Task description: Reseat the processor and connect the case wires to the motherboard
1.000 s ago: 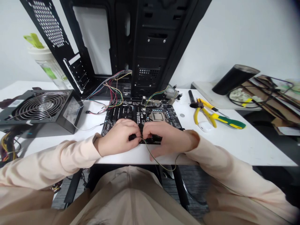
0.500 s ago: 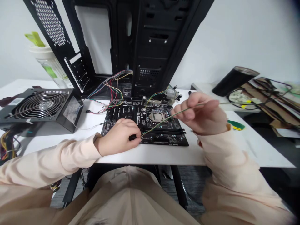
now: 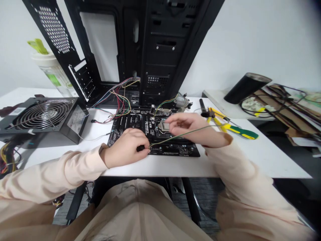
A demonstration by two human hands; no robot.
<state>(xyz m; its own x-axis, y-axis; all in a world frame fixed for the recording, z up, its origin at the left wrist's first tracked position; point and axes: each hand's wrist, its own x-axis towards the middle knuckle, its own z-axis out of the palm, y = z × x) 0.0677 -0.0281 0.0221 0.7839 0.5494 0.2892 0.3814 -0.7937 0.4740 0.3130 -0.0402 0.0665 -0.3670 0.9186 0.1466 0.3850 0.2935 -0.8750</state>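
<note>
A black motherboard (image 3: 140,124) lies flat on the white table (image 3: 250,157), its CPU socket (image 3: 164,126) near the middle. My left hand (image 3: 126,147) rests on the board's front left corner, fingers pinched on a small black connector (image 3: 140,147). A thin green-yellow wire (image 3: 180,136) runs from that connector rightwards. My right hand (image 3: 193,129) hovers over the board's right half, fingers curled, and the wire passes under it towards the pliers.
An open black computer case (image 3: 150,50) stands behind the board, coloured wires (image 3: 120,98) spilling out. A power supply with a fan (image 3: 42,115) sits at left. Yellow pliers (image 3: 215,117) and a green-yellow screwdriver (image 3: 238,131) lie at right, by a black cylinder (image 3: 247,87).
My right hand left the connector, lifted the wire up to the right, then came back down and left over the board. My left hand stayed pinched on the connector.
</note>
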